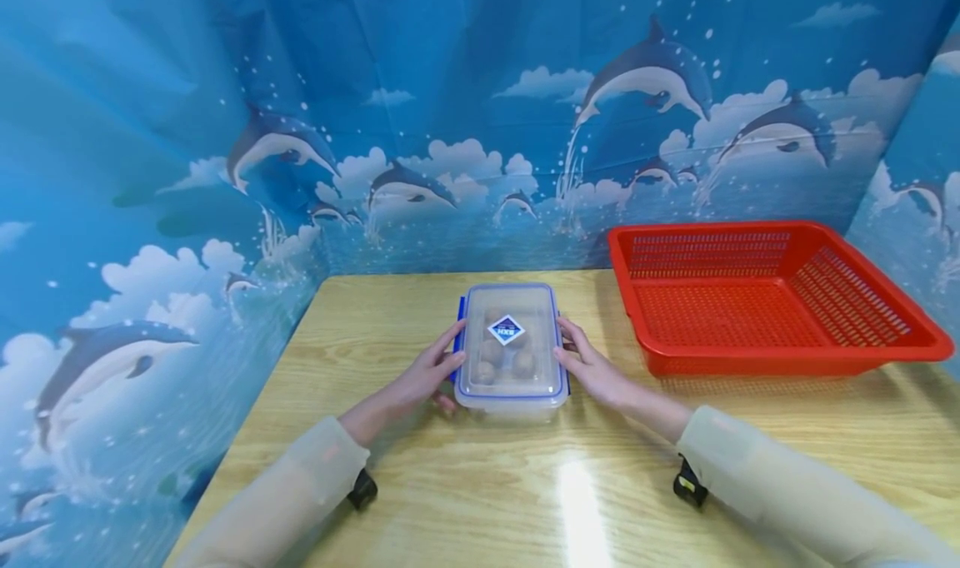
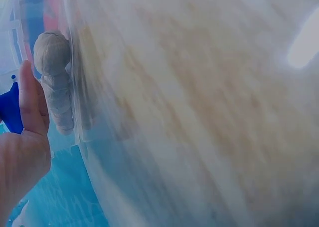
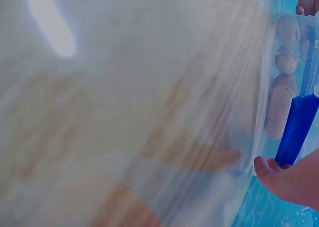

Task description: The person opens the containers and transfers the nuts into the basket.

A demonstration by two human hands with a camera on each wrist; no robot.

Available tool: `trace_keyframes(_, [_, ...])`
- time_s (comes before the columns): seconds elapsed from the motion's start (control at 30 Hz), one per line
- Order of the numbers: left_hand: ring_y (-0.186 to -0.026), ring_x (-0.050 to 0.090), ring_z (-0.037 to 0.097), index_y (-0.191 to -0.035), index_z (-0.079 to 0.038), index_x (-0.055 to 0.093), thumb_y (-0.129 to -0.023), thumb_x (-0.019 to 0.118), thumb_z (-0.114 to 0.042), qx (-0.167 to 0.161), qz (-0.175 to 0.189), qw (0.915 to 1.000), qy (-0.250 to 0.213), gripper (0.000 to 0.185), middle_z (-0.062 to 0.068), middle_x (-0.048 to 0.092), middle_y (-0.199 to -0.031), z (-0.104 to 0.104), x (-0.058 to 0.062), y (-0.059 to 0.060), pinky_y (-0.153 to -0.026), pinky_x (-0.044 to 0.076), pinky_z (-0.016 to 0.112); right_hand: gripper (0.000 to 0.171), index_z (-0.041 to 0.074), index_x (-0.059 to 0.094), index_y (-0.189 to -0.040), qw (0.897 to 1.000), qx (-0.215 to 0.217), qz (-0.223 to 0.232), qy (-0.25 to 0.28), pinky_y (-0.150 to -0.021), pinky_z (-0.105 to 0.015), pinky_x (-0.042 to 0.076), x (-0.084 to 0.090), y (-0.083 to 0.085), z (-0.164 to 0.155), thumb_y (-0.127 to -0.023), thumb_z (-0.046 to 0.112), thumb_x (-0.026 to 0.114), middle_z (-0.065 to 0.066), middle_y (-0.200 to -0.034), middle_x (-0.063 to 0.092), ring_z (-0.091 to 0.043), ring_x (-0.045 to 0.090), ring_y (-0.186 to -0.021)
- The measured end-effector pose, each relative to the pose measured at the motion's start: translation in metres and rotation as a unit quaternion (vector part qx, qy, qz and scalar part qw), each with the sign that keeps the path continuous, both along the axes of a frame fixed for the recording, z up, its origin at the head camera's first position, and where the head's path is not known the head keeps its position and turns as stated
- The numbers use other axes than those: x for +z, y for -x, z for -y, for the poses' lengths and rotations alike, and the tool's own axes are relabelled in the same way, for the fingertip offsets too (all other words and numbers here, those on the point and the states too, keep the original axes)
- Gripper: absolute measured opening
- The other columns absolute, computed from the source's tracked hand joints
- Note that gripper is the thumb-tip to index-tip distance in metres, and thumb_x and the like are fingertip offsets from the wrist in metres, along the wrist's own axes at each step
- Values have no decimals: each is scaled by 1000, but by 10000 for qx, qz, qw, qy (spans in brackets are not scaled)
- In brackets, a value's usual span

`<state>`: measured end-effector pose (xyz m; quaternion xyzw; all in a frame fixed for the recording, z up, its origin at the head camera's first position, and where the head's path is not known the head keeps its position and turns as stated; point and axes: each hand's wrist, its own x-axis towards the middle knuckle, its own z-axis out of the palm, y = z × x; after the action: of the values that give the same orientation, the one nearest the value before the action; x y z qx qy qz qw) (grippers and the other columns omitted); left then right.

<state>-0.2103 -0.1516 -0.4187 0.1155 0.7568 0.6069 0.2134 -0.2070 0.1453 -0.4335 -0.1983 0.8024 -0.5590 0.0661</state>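
A clear food container (image 1: 517, 299) with a blue-edged lid stands on the table in the head view. Several round, brownish, wrinkled pieces (image 3: 286, 63) show through its wall. My left hand (image 1: 416, 378) grips its left side, with the thumb at the lid's edge and fingers reaching lower. In the left wrist view a blue latch (image 2: 11, 108) juts out beside the thumb. On the other side, my right hand (image 1: 600, 375) holds the container's right edge. Its fingertips (image 3: 264, 168) meet the lower end of the other blue latch (image 3: 297, 129), which angles outward.
A red perforated basket (image 1: 750, 364) stands at the right on the wooden table (image 1: 450, 501). Behind and to the left hangs a blue sheet (image 1: 450, 77) printed with dolphins. The table's left edge runs along that sheet.
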Motion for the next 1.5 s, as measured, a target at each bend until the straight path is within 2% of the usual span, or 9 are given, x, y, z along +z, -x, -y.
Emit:
trace_keyframes(0.13, [-88,61,25,-157,-31,7,-106,41,-24,-181,89,9998,-64,62,27,48,-136,2,-1,-2,-56,57,38,55,-6,13,-150,10000,39,-82,20,-108,-59,26,0,0,-1,-105,10,39,-37,-148,21,-51,31,-130])
trace_keyframes(0.27, [-90,62,27,-157,-33,7,-106,42,-24,-252,75,9996,60,62,26,49,-136,6,0,0,-57,57,41,55,-5,13,-151,9999,101,-66,27,-107,-59,28,1,1,0,-105,11,39,-37,-148,21,-51,31,-130])
trace_keyframes(0.53, [-108,57,34,-157,-32,14,-104,47,-33,-277,-350,9958,804,62,25,38,-144,11,6,6,-61,56,40,56,-5,13,-151,9999,105,-93,72,-107,-59,28,-1,2,1,-104,11,41,-36,-148,23,-51,31,-130])
trace_keyframes(0.7, [-127,43,43,-157,-30,11,-102,50,-34,-223,-459,9945,912,68,24,27,-152,12,7,8,-81,53,49,56,-6,17,-150,9997,48,-162,152,-106,-58,31,0,2,-1,-103,10,44,-35,-147,26,-51,33,-129])
trace_keyframes(0.83, [-139,26,44,-158,-22,10,-101,54,-32,-174,-845,9906,1064,73,22,13,-158,12,6,10,-105,32,59,58,-6,19,-150,9999,-26,-135,82,-106,-58,31,2,3,-3,-102,11,47,-34,-148,27,-51,32,-130])
trace_keyframes(0.93, [-142,19,41,-157,-17,13,-100,55,-33,-129,-1087,9866,1207,73,19,14,-159,12,6,10,-110,19,59,60,-8,20,-149,9998,-132,-122,-50,-106,-58,30,5,3,-4,-101,12,50,-33,-148,27,-51,30,-132])
trace_keyframes(1.17, [-140,27,38,-153,-2,23,-101,53,-27,-323,-1574,9808,1106,65,20,32,-153,9,0,12,-110,24,54,59,-11,25,-147,9988,-271,41,-400,-104,-55,35,9,5,-6,-101,14,51,-35,-146,30,-49,32,-133])
trace_keyframes(1.37, [-141,25,37,-152,1,23,-102,52,-23,-326,-1611,9815,985,63,20,29,-154,7,-2,11,-112,22,51,57,-12,24,-147,9992,-166,21,-356,-106,-54,32,8,5,-6,-102,14,49,-34,-147,30,-48,30,-135])
trace_keyframes(1.5, [-141,26,36,-153,-3,21,-101,53,-25,-378,-1590,9823,919,65,17,28,-155,7,-3,11,-113,20,51,57,-11,23,-147,9994,-134,47,-325,-106,-54,31,7,5,-6,-102,14,48,-33,-149,25,-47,27,-135])
